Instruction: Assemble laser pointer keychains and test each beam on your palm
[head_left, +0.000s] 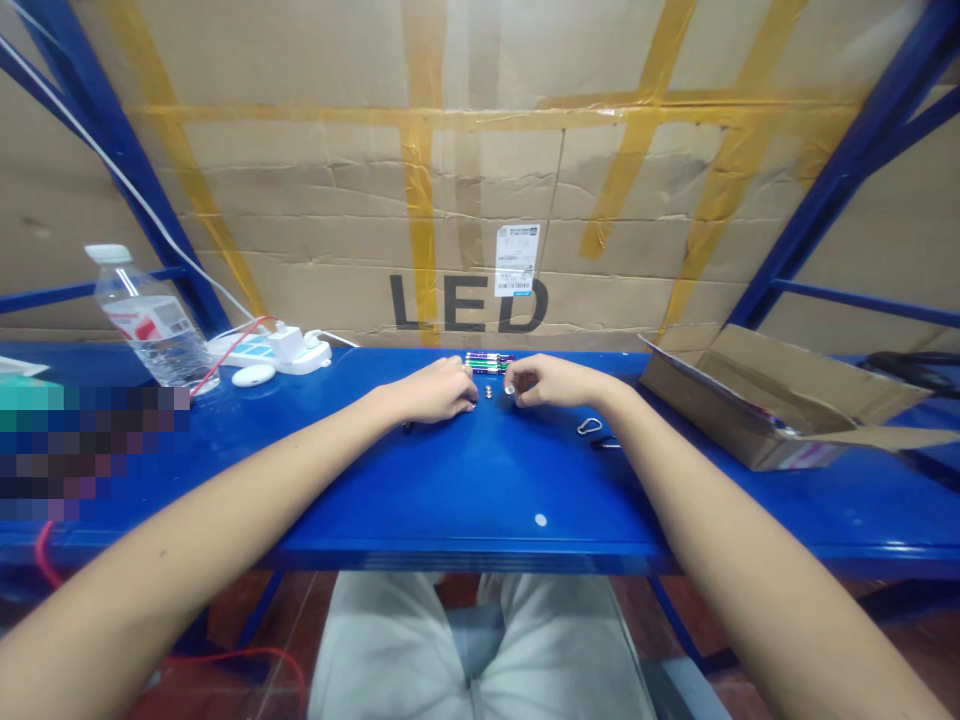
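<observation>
With the small metal pieces being taken as clock centre, the right hand is being held at three o'clock, and a small silvery piece is being pinched by its fingertips. At nine o'clock, the left hand is being held with fingers narrowly curled down to the blue table; whether anything is being gripped inside cannot be told. Shiny coloured tubes are being carried by the table at twelve o'clock, just beyond. At four o'clock, a silver carabiner is being seen beside a dark carabiner, which is being partly covered by the right forearm. Farther towards three o'clock, an open cardboard box is being supported.
</observation>
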